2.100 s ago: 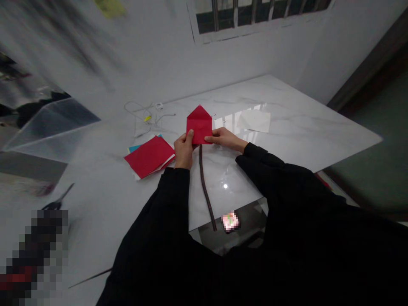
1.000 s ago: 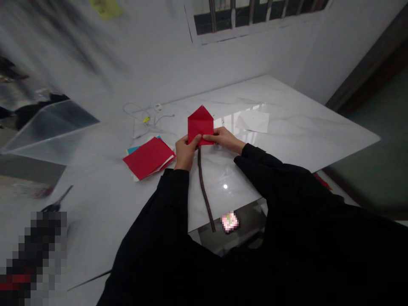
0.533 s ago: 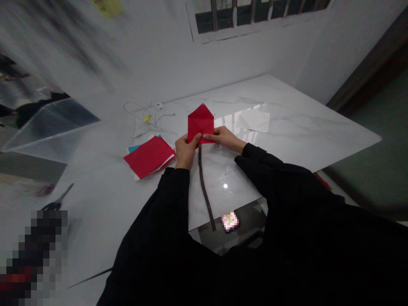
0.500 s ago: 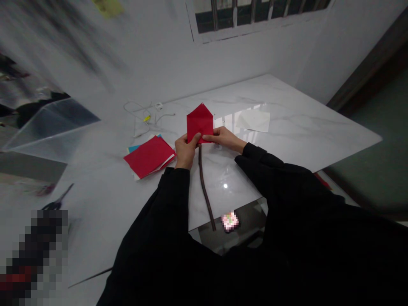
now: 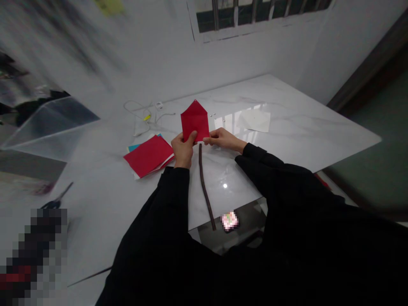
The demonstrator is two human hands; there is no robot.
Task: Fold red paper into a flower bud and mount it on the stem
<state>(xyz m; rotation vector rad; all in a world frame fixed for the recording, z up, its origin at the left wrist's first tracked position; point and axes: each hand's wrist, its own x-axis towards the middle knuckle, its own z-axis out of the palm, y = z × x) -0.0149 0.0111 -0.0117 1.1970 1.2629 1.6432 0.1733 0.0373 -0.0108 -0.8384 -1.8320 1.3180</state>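
Note:
A red paper envelope point(image 5: 195, 121), its pointed flap up, is held above the table. My left hand point(image 5: 183, 151) grips its lower left part, thumb on the front face. My right hand point(image 5: 219, 138) is closed in a pinch at the envelope's lower right corner; the fingertips touch or nearly touch its edge. Below the envelope a thin brown stick point(image 5: 204, 185) lies on the table, its near end jutting past the edge. To the left of my left hand is a stack of red paper point(image 5: 149, 155), with white and blue sheets showing beneath.
A white sheet point(image 5: 255, 120) lies at the right of the marbled white table point(image 5: 302, 123). White cables point(image 5: 143, 114) are by the wall. Dark scissors point(image 5: 59, 199) lie at the left. A few tiny shiny bits point(image 5: 213, 115) sit beyond my right hand.
My left hand has shifted the envelope slightly left and tilted it. My right thumb has slid from the envelope's front to its lower right corner.

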